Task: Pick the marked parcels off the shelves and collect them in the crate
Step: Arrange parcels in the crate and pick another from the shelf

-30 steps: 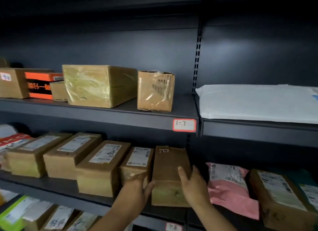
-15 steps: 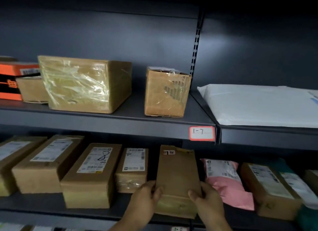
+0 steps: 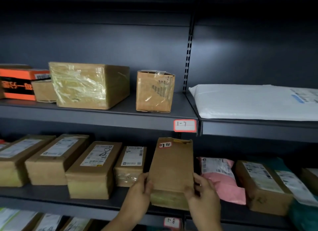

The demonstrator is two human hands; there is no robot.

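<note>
A long brown cardboard parcel [image 3: 172, 167] with a small red-edged handwritten sticker near its far end lies on the middle shelf [image 3: 51, 193]. Its near end sticks out over the shelf's front edge. My left hand [image 3: 139, 191] grips its left side and my right hand [image 3: 204, 194] grips its right side, both at the near end. No crate is in view.
More brown labelled boxes [image 3: 93, 168] line the middle shelf to the left; a pink mailer [image 3: 222, 177] and another box [image 3: 261, 184] lie to the right. The upper shelf, tagged 1-7 [image 3: 185, 125], holds taped boxes [image 3: 89, 85] and a white mailer [image 3: 249, 101].
The parcel has slid toward me along the shelf, with both hands on its sides. My view has shifted closer and a little left of the shelves.
</note>
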